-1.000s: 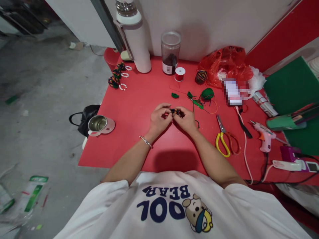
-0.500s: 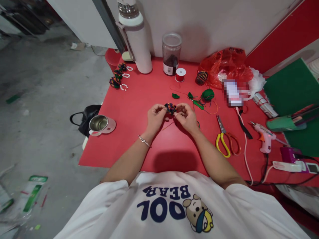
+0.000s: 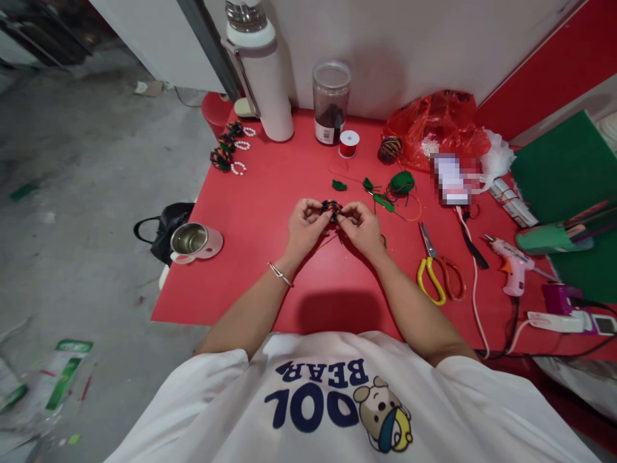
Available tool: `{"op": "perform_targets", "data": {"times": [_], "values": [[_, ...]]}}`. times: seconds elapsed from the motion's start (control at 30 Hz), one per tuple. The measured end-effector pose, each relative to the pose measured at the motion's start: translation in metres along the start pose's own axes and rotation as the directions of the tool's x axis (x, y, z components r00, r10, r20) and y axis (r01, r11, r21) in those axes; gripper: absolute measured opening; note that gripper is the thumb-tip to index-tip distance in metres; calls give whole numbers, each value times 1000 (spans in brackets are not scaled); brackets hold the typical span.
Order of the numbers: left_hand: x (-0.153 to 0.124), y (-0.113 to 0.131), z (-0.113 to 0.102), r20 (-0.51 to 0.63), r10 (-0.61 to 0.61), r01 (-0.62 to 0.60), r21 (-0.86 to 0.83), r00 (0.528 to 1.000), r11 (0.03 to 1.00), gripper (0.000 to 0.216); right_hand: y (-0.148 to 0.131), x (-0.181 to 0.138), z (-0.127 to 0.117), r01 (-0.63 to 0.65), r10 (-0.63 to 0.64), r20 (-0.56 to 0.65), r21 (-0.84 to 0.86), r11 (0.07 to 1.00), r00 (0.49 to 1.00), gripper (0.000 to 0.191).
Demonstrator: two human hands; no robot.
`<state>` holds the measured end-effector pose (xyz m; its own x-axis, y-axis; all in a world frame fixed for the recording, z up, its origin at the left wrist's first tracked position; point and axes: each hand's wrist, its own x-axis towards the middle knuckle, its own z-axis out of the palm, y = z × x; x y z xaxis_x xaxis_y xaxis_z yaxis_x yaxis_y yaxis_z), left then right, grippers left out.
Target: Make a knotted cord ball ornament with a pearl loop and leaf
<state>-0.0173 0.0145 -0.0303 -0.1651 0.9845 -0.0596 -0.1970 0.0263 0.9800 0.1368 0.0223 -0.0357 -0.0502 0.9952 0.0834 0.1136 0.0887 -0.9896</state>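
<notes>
Between both hands is a small crocheted piece (image 3: 331,207) of dark multicoloured yarn, with orange and green in it. My left hand (image 3: 308,225) pinches its left side, and my right hand (image 3: 357,225) pinches its right side; the fingertips partly cover it. A thin strand hangs below. Just beyond lies a small green crocheted leaf (image 3: 339,185). To the right are a green-handled crochet hook (image 3: 384,202) with green yarn work and a green yarn ball (image 3: 402,182).
Scissors (image 3: 434,270) and a pink glue gun (image 3: 515,270) lie at right, with cables. A metal mug (image 3: 198,242) stands near the left edge. Along the back are a white flask (image 3: 267,83), a jar (image 3: 331,103), a thread spool (image 3: 348,143) and a red bag (image 3: 438,125).
My left hand has shifted slightly to the right, its thumb now further over the crocheted piece. The piece has been turned or folded a little between the fingers.
</notes>
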Motion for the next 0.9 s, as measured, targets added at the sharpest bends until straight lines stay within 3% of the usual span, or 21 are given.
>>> {"op": "perform_targets", "data": {"times": [0.3, 0.5, 0.83, 0.9], "values": [[2, -3, -1, 29, -18, 20, -69, 999, 997, 27, -1, 1, -2, -32, 30, 30, 77, 996, 999, 25], [3, -3, -2, 11, -42, 43, -72, 999, 996, 27, 2, 1, -1, -28, 26, 48, 37, 999, 998, 26], [1, 8, -6, 51, -119, 123, -88, 992, 989, 59, -3, -2, 0, 66, -67, 9, 28, 997, 998, 22], [1, 7, -7, 35, -127, 129, -63, 991, 990, 62, -4, -4, 1, 148, -149, -32, -22, 989, 988, 24]]}}
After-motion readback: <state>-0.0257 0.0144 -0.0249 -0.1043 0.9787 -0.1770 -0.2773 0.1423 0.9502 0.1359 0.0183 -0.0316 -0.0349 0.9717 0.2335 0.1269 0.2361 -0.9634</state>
